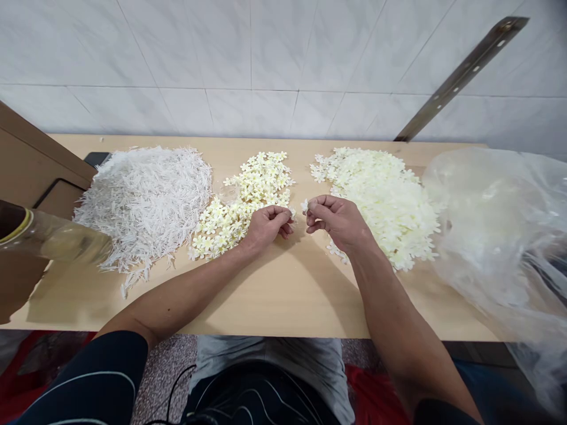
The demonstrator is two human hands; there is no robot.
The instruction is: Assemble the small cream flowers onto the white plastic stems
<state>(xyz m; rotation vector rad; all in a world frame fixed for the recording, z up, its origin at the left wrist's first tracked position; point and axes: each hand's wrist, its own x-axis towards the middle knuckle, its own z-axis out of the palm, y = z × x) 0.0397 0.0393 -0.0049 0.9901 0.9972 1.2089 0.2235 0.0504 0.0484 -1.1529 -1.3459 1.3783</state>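
Over the middle of the wooden table [283, 301], my left hand [270, 226] is closed in a pinch, with a small pale flower [293, 213] at its fingertips. Just to its right, my right hand [336, 219] pinches a small white flower [305, 205]. A gap separates the two hands. Yellow-centred flowers [261, 180] lie in a pile behind and left of my left hand. Beside my right hand spreads a larger heap of pale cream flowers [385, 200]. Farther left is a mound of thin white stem-like pieces [148, 198].
A clear bottle [66, 239] with a yellow ring juts in from the left, near a brown cardboard box [39, 147]. Translucent plastic bag [496, 236] covers the right end. A slotted metal bar [460, 77] leans at the tiled wall [221, 47].
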